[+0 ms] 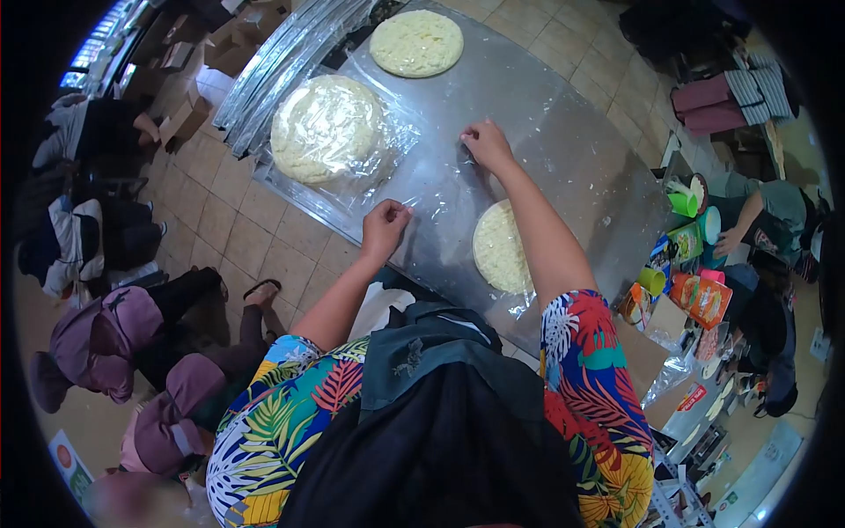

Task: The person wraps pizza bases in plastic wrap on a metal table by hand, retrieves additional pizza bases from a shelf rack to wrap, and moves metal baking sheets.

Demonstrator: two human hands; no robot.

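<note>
A metal table (pixel 581 141) lies before me. My left hand (pixel 385 229) is over its near left edge, fingers curled together; what they hold, if anything, is too small to tell. My right hand (pixel 486 145) hovers farther in, thumb and fingers pinched, contents also unclear. Beyond my left hand, a round pale flat disc (pixel 324 129) sits inside clear plastic film (pixel 396 136). Another pale disc (pixel 416 44) lies at the far end of the table. A third one (pixel 502 251) lies under my right forearm, which partly hides it.
Clear plastic packaging (pixel 286 66) is stacked along the table's left edge. At the right stand a green cup (pixel 683 202), colourful packets (pixel 701 299) and a cardboard box (pixel 641 356). People are on both sides, one person's hand (pixel 727 241) near the cups. Cardboard boxes (pixel 185 116) stand at the left.
</note>
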